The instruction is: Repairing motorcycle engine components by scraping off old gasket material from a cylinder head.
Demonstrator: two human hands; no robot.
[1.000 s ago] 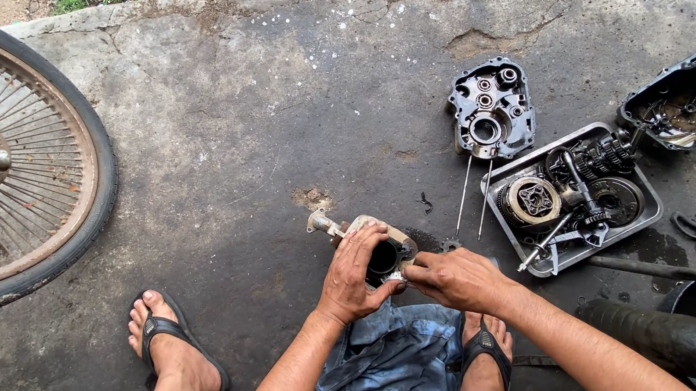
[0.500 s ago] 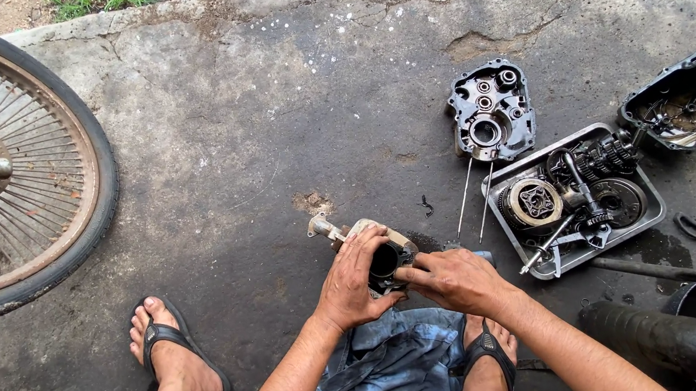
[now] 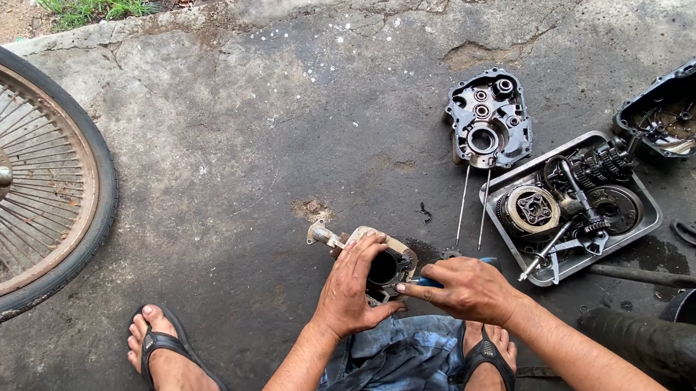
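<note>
My left hand [image 3: 351,291] grips a greasy metal engine part [image 3: 385,263] with a round bore, holding it on the concrete just ahead of me. A short shaft [image 3: 321,235] sticks out of its far left end. My right hand [image 3: 464,290] is closed around a blue-handled tool [image 3: 429,282] whose tip points into the part's bore. Both forearms reach in from the bottom edge. A crumpled blue cloth [image 3: 392,374] lies under my wrists.
A metal tray [image 3: 503,234] of gears and clutch parts sits at right, with an engine case half [image 3: 487,121] behind it and a dark cover [image 3: 689,108] further right. Two thin rods [image 3: 462,205] lie by the tray. A spoked wheel [image 3: 1,176] stands left. My sandalled feet [image 3: 172,365] flank the cloth.
My hands and the engine part have stayed in nearly the same spot; the left fingers shifted slightly over the part. The view has tipped a little.
</note>
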